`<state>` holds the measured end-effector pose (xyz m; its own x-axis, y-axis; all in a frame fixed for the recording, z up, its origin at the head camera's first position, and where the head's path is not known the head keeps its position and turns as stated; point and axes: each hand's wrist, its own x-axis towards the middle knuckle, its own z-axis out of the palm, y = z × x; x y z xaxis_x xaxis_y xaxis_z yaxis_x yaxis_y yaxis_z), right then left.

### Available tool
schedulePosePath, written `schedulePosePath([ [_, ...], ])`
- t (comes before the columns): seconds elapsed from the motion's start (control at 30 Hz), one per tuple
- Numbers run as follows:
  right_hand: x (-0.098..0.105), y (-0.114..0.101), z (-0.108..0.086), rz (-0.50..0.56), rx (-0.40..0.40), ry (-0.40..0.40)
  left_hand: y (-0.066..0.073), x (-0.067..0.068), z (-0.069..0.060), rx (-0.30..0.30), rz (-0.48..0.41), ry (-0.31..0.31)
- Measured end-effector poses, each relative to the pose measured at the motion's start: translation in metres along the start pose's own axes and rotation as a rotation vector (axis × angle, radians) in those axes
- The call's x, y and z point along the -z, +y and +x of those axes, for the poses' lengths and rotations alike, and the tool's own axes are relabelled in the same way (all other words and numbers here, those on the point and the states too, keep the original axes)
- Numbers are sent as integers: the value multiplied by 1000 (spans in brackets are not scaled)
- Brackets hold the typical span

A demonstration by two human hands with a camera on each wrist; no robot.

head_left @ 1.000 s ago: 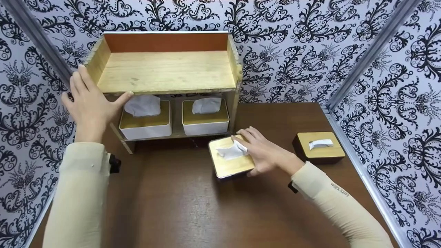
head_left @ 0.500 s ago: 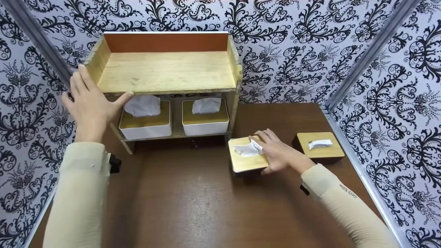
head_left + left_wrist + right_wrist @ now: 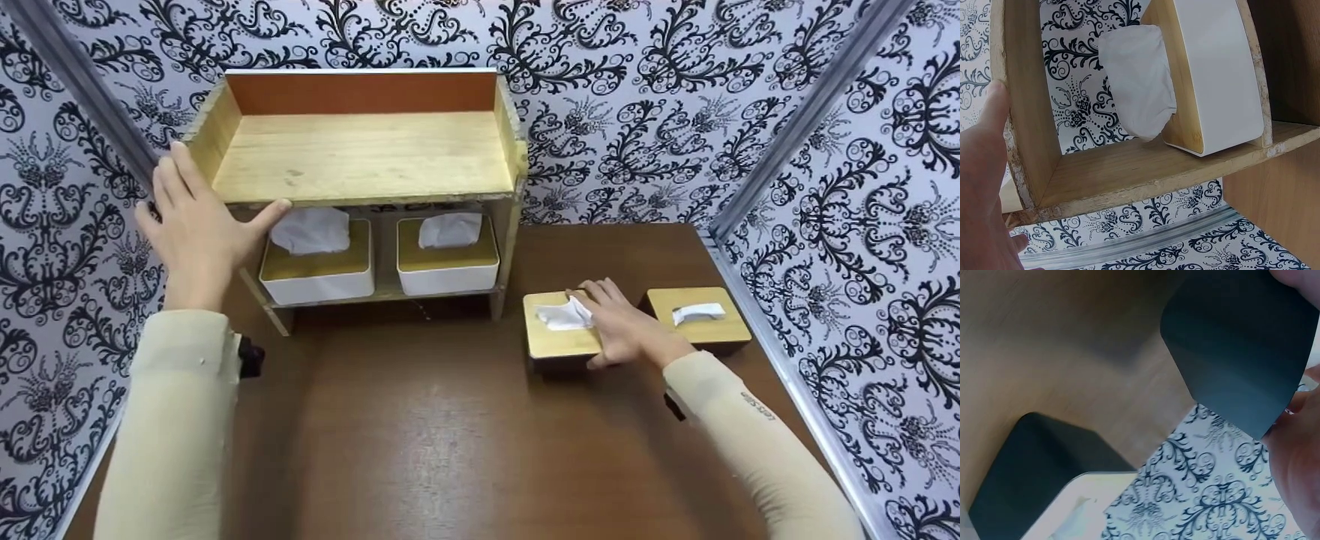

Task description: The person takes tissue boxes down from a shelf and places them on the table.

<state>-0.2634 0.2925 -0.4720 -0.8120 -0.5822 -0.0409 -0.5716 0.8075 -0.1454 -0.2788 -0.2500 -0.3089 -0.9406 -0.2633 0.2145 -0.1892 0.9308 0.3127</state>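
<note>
My right hand [image 3: 624, 324] grips a dark tissue box [image 3: 556, 343] with a wooden lid by its right end, a white tissue poking up beside my fingers. In the right wrist view the dark side of this tissue box [image 3: 1241, 349] appears raised off the table. Just right of it sits a second dark tissue box [image 3: 697, 330], also wooden-lidded. My left hand [image 3: 196, 225] rests at the upper left corner of a wooden shelf [image 3: 360, 157], fingers straight along its side and thumb at its front edge. The left wrist view shows that thumb [image 3: 995, 107] against the board.
Two white tissue boxes, the left one [image 3: 319, 285] and the right one [image 3: 448, 279], stand in the shelf's lower compartments. A brown table [image 3: 420, 435] lies underneath. Patterned walls [image 3: 637, 112] with metal corner posts [image 3: 810, 127] enclose the back and sides.
My right hand has carried the dark tissue box rightward, away from the shelf's front and close to the other dark box, turning it straighter. My left hand has stayed in place.
</note>
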Motion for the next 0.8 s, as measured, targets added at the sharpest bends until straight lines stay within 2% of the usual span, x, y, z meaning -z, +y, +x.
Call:
schedulePosePath([
  [0.23,-9,13,2,5,-28,16,0,1,0,-3,2,3],
  [0.53,-17,23,6,28,-68,-20,0,0,1,0,12,-3],
  [0.8,-23,31,3,54,-61,-33,0,0,-1,-11,20,18],
])
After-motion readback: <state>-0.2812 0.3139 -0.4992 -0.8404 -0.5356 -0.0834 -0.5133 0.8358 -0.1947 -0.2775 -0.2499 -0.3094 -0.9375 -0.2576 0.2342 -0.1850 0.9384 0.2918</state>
